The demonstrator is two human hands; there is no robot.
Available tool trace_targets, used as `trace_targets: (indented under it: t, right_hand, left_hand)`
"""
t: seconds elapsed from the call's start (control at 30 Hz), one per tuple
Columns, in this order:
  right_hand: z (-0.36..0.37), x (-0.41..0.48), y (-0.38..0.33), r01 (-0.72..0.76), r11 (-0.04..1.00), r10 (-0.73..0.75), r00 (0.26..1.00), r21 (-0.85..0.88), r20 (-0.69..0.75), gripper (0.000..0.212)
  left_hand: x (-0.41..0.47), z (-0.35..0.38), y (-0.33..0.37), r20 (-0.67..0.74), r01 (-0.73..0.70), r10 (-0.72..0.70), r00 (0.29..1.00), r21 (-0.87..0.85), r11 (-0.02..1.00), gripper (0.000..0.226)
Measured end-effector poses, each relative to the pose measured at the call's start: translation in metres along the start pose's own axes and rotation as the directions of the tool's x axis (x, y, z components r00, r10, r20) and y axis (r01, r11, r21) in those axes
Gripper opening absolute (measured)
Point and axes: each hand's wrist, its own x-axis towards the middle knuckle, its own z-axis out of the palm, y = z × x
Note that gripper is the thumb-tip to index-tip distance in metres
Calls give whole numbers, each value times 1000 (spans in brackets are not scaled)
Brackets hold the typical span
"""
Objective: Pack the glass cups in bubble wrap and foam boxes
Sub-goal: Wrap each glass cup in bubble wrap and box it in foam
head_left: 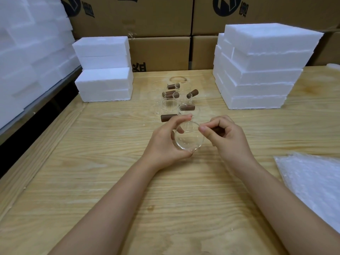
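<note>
Glass cup [188,138] was up off the table [110,162], mid-frame, left hand [165,142] curled round its wall, right hand [224,137] pinching its brown handle [218,129]. Just behind it more cups [169,105] stood bare, none wrapped by the look of it. Bubble wrap [312,181] lay untouched off to the right, cut by the frame edge. Foam boxes [257,70] sat stacked on both sides; whether any held cups, I couldn't tell. Counting the waiting cups was hard too, clear glass overlapping clear glass.
</note>
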Motion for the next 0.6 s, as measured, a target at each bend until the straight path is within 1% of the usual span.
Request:
trace_targets:
  t: [0.07,0.17,0.23,0.3,0.43,0.53,0.6]
  right_hand:
    - [4,-2,1,-49,999,48,997,-8,-68,20]
    - [10,-4,3,-136,990,138,980,26,-146,40]
    - [12,-4,5,-175,984,175,970,14,-166,52]
    - [14,-4,6,-195,980,188,967,-25,-171,59]
    - [21,-8,6,-195,956,162,974,-220,-157,65]
    - [23,-11,7,-107,927,79,993,-359,-90,70]
    - [23,-12,6,-41,909,20,998,-415,-55,71]
  left_hand:
    - [0,2,0,18,-37,36,999,51,998,74]
    - [-2,5,1,55,-109,100,993,188,976,73]
    - [-2,6,2,77,-138,121,990,269,953,75]
    - [-3,8,3,87,-150,129,988,300,942,73]
    - [-3,9,3,85,-138,118,989,274,952,71]
    - [-2,5,4,77,-47,32,996,189,981,70]
    - [-1,3,3,73,20,-27,997,104,994,70]
